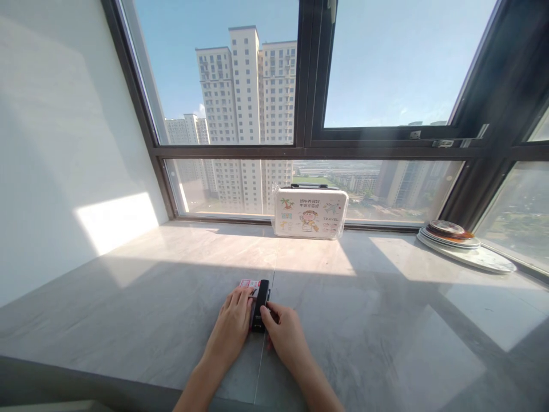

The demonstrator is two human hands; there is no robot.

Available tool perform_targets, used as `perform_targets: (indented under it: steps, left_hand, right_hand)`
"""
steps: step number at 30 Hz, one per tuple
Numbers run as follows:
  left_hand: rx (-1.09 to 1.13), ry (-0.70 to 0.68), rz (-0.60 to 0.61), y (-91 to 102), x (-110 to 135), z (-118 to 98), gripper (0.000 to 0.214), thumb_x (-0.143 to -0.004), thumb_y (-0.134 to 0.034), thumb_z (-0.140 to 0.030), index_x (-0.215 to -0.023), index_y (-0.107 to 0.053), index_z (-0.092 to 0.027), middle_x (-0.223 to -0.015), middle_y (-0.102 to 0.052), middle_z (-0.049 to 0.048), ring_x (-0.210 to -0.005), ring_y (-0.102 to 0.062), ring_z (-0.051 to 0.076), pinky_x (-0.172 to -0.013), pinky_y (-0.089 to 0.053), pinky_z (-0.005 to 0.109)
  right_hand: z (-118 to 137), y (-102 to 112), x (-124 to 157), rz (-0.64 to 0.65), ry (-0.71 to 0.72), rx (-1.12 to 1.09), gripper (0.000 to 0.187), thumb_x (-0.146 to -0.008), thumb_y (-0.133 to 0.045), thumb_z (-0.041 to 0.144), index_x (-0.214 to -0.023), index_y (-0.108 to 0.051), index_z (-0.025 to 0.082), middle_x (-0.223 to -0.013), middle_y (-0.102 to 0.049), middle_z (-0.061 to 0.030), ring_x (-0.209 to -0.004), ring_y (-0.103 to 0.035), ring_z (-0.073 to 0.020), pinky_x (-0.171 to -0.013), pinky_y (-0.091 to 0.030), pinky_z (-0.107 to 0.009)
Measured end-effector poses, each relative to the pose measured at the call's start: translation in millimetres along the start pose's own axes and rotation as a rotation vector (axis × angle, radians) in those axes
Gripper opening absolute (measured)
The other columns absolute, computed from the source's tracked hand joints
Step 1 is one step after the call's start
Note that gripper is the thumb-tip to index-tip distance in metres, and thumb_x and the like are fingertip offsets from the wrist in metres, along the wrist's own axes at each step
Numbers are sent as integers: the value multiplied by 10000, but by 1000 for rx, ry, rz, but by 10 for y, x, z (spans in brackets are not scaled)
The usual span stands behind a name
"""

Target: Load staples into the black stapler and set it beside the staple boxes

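Both hands sit close to the near edge of the ledge (128, 297), about midway along it, forearms entering from the bottom of the view. Left hand (234, 326) lies palm down, fingers together and slightly bent, their tips pressed against the left side of a small black device (260, 303). Right hand (285, 335) is curled, fingertips set on the device's right side and near end. The device is thus clamped between the two hands, lying on the surface with its long axis pointing away from the near edge. A pink card (249, 284) shows just beyond the left fingertips, touching the device; how far it runs under the hand cannot be told. Well apart, at the far edge against the window, a printed case (310, 213) stands upright. Plates (450, 234) are stacked near the far right corner.
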State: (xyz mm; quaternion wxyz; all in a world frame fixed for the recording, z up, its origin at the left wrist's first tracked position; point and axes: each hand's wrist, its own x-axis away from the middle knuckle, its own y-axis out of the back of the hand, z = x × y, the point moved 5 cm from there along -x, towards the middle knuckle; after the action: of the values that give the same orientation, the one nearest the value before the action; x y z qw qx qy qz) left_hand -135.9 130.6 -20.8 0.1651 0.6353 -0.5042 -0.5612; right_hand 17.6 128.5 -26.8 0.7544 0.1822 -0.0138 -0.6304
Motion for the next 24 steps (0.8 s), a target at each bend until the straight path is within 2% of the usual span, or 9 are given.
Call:
perform_targets:
  steps: [6,10,13,15,17,18,21,23,24]
  left_hand:
    - [54,-3,13,-41,2,-10,345,-1052,-291,-320,-1307,-516,-257,-1303,-597,79,-1309,-508,262,-1084,-455,501]
    - [86,77,-14,28,14,48,363,-1048,-324,-362,-1362,-465,-247,-1377,-573,95,-1342,-489,278,-1148,-360,580]
    - [147,169,-114,245,84,5,375,-1049,-329,-372,-1396,-428,-268,-1415,-559,73,-1360,-474,264,-1198,-246,629]
    - [205,186,-199,399,161,-172,374,-1047,-333,-371,-1397,-434,-285,-1423,-550,60,-1367,-461,252,-1189,-307,585]
    - [235,135,-230,460,230,-490,381,-1037,-355,-363,-1399,-447,-290,-1421,-546,67,-1358,-467,255,-1136,-406,529]
    - [239,76,-198,430,249,-691,385,-1033,-363,-345,-1403,-452,-292,-1417,-550,70,-1351,-476,253,-1121,-429,502]
    - [203,-126,118,69,251,-1259,433,-1030,-345,-302,-1455,-429,-296,-1481,-509,58,-1384,-453,219,-1133,-435,420]
    - [141,-128,220,-219,200,-1422,466,-1033,-320,-314,-1488,-400,-256,-1525,-471,60,-1430,-403,211,-1175,-392,415]
    - [93,-102,242,-356,159,-1437,488,-1032,-319,-339,-1502,-387,-228,-1547,-446,74,-1452,-373,226,-1192,-366,439]
  right_hand:
    - [35,8,33,6,8,0,466,-979,-446,536,-878,-717,170,-586,-595,11,-444,-542,-123,-426,-359,-198]
    - [-20,68,61,-46,-37,-55,507,-966,-450,570,-1092,-705,150,-625,-596,8,-456,-546,-127,-416,-386,-200]
    - [-157,322,133,-145,-106,-111,577,-963,-429,577,-1280,-618,133,-695,-591,1,-506,-563,-144,-411,-431,-215]
    - [-262,589,206,-200,-132,-125,564,-958,-432,552,-1302,-599,138,-748,-596,-12,-565,-584,-157,-453,-488,-237]
    - [-347,891,278,-248,-131,-97,511,-950,-446,502,-1284,-609,151,-789,-615,-26,-639,-615,-172,-542,-536,-262]
    - [-375,1038,309,-270,-120,-57,484,-946,-449,474,-1271,-617,157,-806,-633,-34,-672,-629,-180,-593,-549,-276]
    - [-409,1404,371,-340,-75,130,433,-931,-445,406,-1230,-650,169,-907,-702,-71,-800,-668,-209,-755,-545,-318]
    - [-417,1555,394,-363,-58,264,429,-930,-426,382,-1217,-666,172,-1040,-720,-105,-930,-675,-227,-854,-522,-330]
    - [-423,1601,404,-361,-57,334,440,-933,-413,374,-1234,-664,174,-1121,-710,-118,-1012,-664,-234,-905,-507,-334]
